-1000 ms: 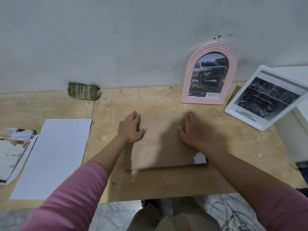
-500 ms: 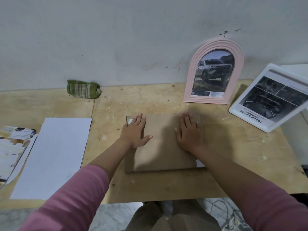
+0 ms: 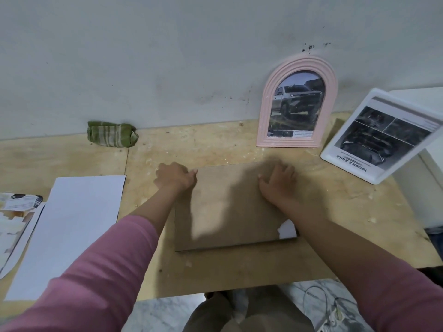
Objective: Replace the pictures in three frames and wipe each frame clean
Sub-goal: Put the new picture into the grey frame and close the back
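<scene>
A rectangular frame lies face down on the wooden table (image 3: pixel 335 236), showing its brown backing board (image 3: pixel 227 212); a white torn patch shows at its near right corner. My left hand (image 3: pixel 175 177) curls at the board's far left corner, fingers closed against the edge. My right hand (image 3: pixel 278 183) presses on the board's far right part with fingers bent. A pink arched frame (image 3: pixel 297 104) with a truck picture leans on the wall. A white rectangular frame (image 3: pixel 381 137) with a dark car picture leans at the right. A green striped cloth (image 3: pixel 111 137) sits by the wall.
A blank white sheet (image 3: pixel 69 231) lies on the table's left side, with cut printed paper pieces (image 3: pixel 16 212) beyond it at the left edge. A white block (image 3: pixel 429 178) stands at the right behind the white frame. Cables (image 3: pixel 323 305) lie on the marble floor below.
My left hand slid from the board's top to its far left corner and curled. My right hand shifted right and farther along the board. The frame stayed flat.
</scene>
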The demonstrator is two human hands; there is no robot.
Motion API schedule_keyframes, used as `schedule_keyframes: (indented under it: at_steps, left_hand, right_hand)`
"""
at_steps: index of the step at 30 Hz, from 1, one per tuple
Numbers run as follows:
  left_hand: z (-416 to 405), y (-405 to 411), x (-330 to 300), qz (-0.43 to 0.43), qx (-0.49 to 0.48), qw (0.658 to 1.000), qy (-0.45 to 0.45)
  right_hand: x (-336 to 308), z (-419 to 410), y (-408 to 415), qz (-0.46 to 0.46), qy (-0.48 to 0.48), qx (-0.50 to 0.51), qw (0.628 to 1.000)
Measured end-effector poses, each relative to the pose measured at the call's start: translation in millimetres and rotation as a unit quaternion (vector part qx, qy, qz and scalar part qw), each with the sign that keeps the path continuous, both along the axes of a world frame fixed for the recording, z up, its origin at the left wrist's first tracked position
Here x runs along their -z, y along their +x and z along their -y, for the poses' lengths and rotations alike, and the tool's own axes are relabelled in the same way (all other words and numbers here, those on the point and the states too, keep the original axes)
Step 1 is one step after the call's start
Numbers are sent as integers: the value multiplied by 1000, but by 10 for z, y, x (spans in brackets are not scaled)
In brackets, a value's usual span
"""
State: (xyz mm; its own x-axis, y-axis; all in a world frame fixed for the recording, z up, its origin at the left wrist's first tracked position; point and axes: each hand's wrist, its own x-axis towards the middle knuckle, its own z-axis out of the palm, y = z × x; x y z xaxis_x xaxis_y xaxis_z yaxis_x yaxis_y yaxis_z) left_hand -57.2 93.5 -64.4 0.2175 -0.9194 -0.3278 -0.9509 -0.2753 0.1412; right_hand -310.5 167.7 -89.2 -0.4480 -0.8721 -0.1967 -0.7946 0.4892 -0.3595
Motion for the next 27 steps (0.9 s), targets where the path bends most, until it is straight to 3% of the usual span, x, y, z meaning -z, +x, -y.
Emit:
schedule_keyframes:
  at_steps: [5,8,11,17,27]
  left_hand:
    - [94,6,113,-138,-93,984,60]
    - [87,10,28,-275,-201,940,38]
    - [69,-31,-18,-321,-214,922,12]
    - [-28,-16,16,-367,-223,902,-42]
    - [-81,17,27,-303,-149,937,-82]
  right_hand:
    - [-134,95,-95,128,-7,126,984]
    - [-170,147,-219,285,-41,216,933]
    - [-199,176,-297,363,-44,238,900]
    - [-271,206,-321,422,-64,236,873]
    - [-263,151,-305,398,-83,190,894]
